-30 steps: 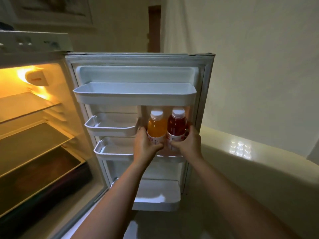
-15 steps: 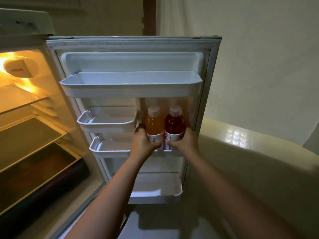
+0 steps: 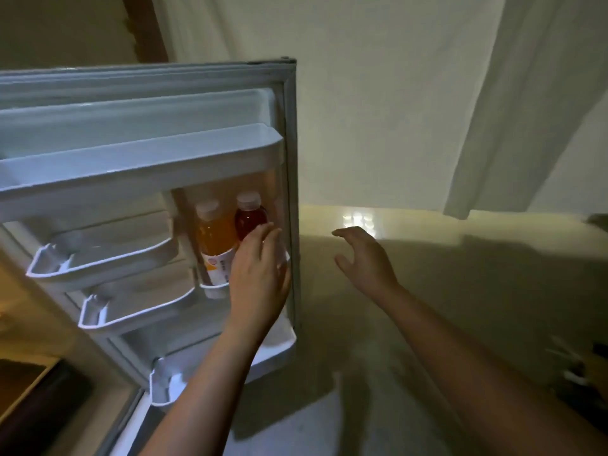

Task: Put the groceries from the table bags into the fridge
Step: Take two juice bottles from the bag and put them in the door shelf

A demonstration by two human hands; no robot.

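Fridge door: open, its inner face turned to the camera, the free edge between the two hands.
Orange bottle: upright in the small door pocket just left of the left hand; white cap, white label at the lower body.
Red bottle: upright beside the orange one, on its right, just beyond the left fingertips; lower body covered by the left hand.
Left hand: fingers straight and together, laid flat in front of the red bottle; whether the fingertips touch it cannot be told. Holds nothing.
Right hand: clear of the door, to the right of its edge, fingers loosely spread and slightly bent, holding nothing.
Long top shelf: above both hands, spans the door width.
Half-width shelves: two, stacked, left of the left hand.
Bottom shelf: below the left wrist, partly crossed by the left forearm.
Wall: pale, beyond the right hand; a small bright patch of light just above the right fingers.
Curtain: pale cloth hanging above and right of the right hand.
Fridge interior: far left, warm-lit, cut off by the frame edge.
Hard to make out: label print blurred; dark shapes at the far right edge, past the right forearm, not identifiable.
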